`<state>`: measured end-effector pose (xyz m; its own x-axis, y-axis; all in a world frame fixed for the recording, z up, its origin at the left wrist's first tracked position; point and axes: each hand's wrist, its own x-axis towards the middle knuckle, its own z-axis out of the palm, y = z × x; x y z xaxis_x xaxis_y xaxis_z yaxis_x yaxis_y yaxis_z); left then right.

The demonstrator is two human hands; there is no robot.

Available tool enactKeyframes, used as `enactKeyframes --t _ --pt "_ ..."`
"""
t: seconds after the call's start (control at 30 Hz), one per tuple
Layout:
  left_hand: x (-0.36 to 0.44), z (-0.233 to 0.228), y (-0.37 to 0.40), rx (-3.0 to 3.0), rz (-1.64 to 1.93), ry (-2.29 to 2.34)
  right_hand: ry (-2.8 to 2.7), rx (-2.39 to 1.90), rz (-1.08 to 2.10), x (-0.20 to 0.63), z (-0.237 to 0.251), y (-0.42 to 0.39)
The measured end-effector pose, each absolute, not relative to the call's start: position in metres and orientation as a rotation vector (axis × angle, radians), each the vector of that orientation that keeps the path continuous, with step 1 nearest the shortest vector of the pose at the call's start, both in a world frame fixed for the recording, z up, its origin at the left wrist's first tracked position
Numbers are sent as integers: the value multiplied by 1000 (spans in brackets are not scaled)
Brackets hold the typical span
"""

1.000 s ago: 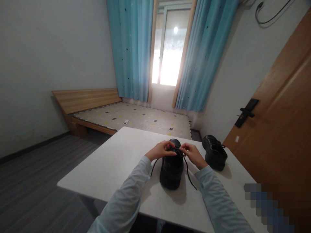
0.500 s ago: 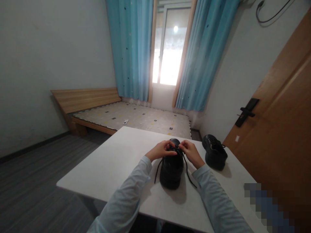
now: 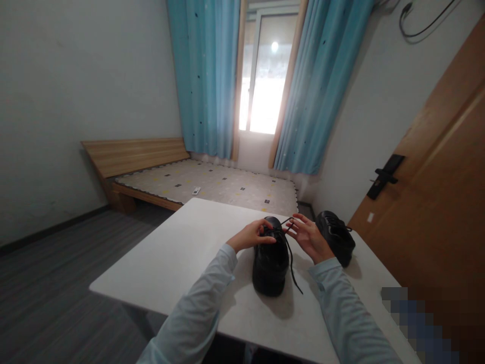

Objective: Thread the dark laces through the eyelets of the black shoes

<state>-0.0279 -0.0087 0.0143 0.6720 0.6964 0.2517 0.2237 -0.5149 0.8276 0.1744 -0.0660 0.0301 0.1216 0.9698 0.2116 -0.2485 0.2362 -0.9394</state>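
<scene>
A black shoe [image 3: 270, 263] stands on the white table [image 3: 178, 258], near the middle of its near half, heel toward the near edge and toe toward the far edge; the left hand [image 3: 250, 235] rests on the shoe's left upper side at the lacing, fingers curled together and pinched on the lace [image 3: 291, 255] there, though the exact grip is small and hard to read; the right hand [image 3: 309, 236] is just to the right of the shoe's toe, fingers spread apart, a loop of the lace caught between thumb and forefinger and drawn up off the shoe; one loose end of the lace trails down the shoe's right side onto the table toward the near edge. Both arms wear pale blue sleeves [image 3: 197, 313] that reach in over the near edge.

A second black shoe [image 3: 337, 237] stands near the table's right edge, just beyond the right hand and partly hidden by it, apart from the first shoe; behind the table lies a low wooden bed [image 3: 197, 182] with a patterned mattress and a small white remote [image 3: 196, 190] on it; blue curtains [image 3: 206, 76] hang on either side of a bright window [image 3: 261, 86]; a wooden door [image 3: 435, 192] with a dark handle [image 3: 382, 177] fills the right side.
</scene>
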Motion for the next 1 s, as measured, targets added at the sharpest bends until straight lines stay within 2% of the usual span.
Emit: enactKeyframes --t 0.23,0.6,0.8,0.9,1.0 --pt "-30 15 -9 2090 706 727 -966 -879 961 185 42 -72" --pt "-32 15 -7 2124 695 719 -1318 -1271 346 194 53 -84" --pt "-32 17 -8 2142 715 734 -1463 -1376 -104 198 48 -83" --pt "-33 16 -7 2161 739 728 -1581 -1309 -153 197 47 -83" --pt "-33 15 -6 2180 769 711 -1678 -1319 -18 192 42 -82"
